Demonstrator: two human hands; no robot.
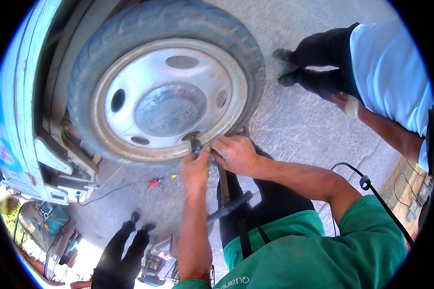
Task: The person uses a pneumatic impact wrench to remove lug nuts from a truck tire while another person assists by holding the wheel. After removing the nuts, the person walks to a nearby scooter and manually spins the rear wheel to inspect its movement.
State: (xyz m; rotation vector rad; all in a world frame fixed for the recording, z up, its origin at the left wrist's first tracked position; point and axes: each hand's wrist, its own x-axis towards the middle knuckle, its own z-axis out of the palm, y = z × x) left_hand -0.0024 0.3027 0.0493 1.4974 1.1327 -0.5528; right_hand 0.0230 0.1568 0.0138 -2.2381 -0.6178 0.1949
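1. Standing at the far left is the pale side of a truck (24, 96).
2. A small red piece (154, 183) lies on the ground (299, 120), below the wheel.
3. The big wheel (171, 77) is upright beside the truck. It looks very heavy. Its black tyre (250, 62) should feel stiff and a bit bouncy, and its metal middle hard. To move it, two hands on the tyre's outside would be best.
4. The left hand (195, 168) has its thumb and fingers bent tight around a small dark tool (195, 145).
5. That tool is at the wheel's bottom edge, with its tip by a hole. It looks hard, stiff and light, and it could get slippery if greasy. The thick body is the good place to hold.
6. The right hand (236, 154) is just beside it, fingers curled in near the rim. I cannot tell what they grip, since the hand hides it.
7. At the far right is another person in a white shirt (390, 72).
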